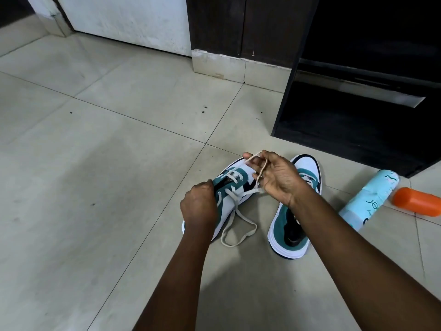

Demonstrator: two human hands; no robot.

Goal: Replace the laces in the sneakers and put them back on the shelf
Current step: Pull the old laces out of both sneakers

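We are counting two teal-and-white sneakers [229,187] [294,211] sitting on the tiled floor [95,163], and one off-white lace [236,220] trailing from the left one. Lying near the floor's right edge we are seeing one pale-blue bottle [367,201] and one orange cap [416,201], beside one dark shelf unit [358,130].

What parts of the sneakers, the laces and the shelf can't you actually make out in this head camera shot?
- Right sneaker: its lacing is hidden by the right hand and forearm.
- Left sneaker: the near side is covered by the left hand.
- Lace: where its ends lie is unclear among the right hand's fingers.
- Shelf unit: the interior is dark, cut off by the right edge.
- Orange object: cut off by the right edge.
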